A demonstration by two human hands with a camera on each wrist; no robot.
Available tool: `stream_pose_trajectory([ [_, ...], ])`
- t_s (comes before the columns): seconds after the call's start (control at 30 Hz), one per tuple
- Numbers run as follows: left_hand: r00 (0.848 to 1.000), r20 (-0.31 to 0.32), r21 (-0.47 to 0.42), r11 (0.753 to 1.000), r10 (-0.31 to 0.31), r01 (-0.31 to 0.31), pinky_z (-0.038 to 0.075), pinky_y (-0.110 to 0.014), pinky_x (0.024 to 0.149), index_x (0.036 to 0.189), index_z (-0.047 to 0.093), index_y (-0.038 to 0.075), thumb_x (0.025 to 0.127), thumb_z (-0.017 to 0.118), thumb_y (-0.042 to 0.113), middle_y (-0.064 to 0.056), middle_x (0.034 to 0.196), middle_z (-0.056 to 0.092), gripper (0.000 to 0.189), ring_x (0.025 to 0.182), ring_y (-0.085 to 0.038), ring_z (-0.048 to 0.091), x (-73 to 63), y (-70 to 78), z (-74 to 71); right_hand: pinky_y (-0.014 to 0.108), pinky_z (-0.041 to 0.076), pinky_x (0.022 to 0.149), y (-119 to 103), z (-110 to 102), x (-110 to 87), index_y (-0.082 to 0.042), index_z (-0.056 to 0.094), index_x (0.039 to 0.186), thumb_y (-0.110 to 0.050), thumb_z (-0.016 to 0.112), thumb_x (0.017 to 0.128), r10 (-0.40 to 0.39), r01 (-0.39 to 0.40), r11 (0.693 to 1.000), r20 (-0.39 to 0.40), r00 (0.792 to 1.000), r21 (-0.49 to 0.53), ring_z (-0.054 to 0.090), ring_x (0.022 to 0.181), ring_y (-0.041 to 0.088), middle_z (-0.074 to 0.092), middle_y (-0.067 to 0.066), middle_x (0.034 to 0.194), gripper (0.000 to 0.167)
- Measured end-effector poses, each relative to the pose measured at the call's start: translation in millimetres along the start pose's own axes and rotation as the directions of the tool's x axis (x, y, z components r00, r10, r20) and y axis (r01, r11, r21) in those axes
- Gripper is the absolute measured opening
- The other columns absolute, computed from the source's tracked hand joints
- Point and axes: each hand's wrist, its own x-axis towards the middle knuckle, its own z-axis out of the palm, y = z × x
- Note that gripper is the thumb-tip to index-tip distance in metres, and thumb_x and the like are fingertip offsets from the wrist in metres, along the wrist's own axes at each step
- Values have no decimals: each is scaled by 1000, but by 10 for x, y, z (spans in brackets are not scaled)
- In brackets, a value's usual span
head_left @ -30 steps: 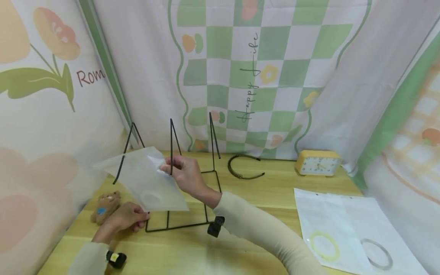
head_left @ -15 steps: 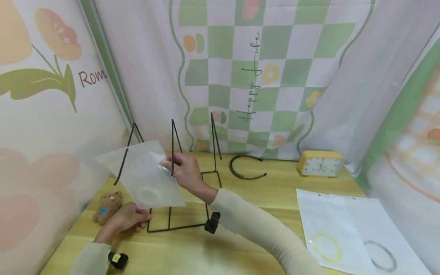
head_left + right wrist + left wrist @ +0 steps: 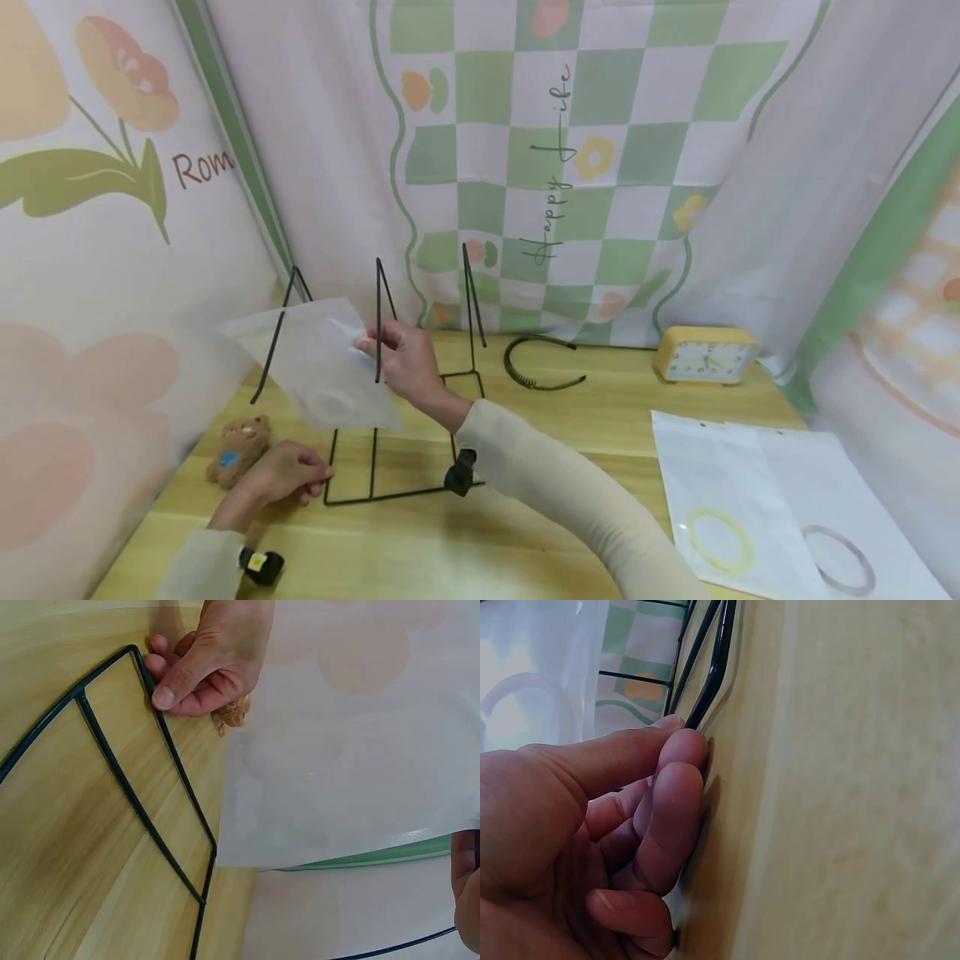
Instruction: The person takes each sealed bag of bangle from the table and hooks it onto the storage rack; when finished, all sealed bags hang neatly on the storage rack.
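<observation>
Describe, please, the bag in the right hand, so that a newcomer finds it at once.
On the left half of the wooden table stands a black wire rack. There, the right hand pinches a translucent plastic bag with a pale ring showing. Unlike the two white bags lying on the table's right side, it is held up in the air.

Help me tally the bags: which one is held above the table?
The raised bag, pinched by the right hand; the yellow-ring bag and grey-ring bag lie on the table.
</observation>
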Motion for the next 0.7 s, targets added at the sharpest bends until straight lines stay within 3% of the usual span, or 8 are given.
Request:
stream_pose_trajectory([
  [0.23, 1000, 3, 13, 1000, -3, 3, 49, -27, 52, 82, 67, 3, 92, 67, 14, -5, 67, 64, 15, 55, -14, 60, 3, 9, -4, 18, 46, 57, 74, 54, 84, -6, 71, 90, -21, 72, 90, 34, -34, 999, -8, 999, -30, 57, 66, 6, 70, 2, 80, 15],
  [0.37, 1000, -5, 20, 1000, -7, 7, 49, -27, 51, 81, 67, 4, 92, 67, 13, -5, 67, 64, 14, 55, -14, 60, 7, 21, 4, 19, 45, 58, 103, 64, 138, -6, 71, 90, -21, 71, 91, 15, -16, 999, -18, 1000, -32, 58, 67, 8, 71, 3, 81, 15],
  [0.7, 1000, -3, -2, 1000, -28, 28, 48, -27, 52, 82, 66, 4, 93, 66, 13, -5, 67, 63, 14, 55, -14, 59, -15, 46, 7, 19, 42, 57, 75, 147, 262, -8, 72, 86, -23, 72, 90, 33, -38, 997, -59, 998, -71, 54, 62, 10, 67, -1, 73, 16],
])
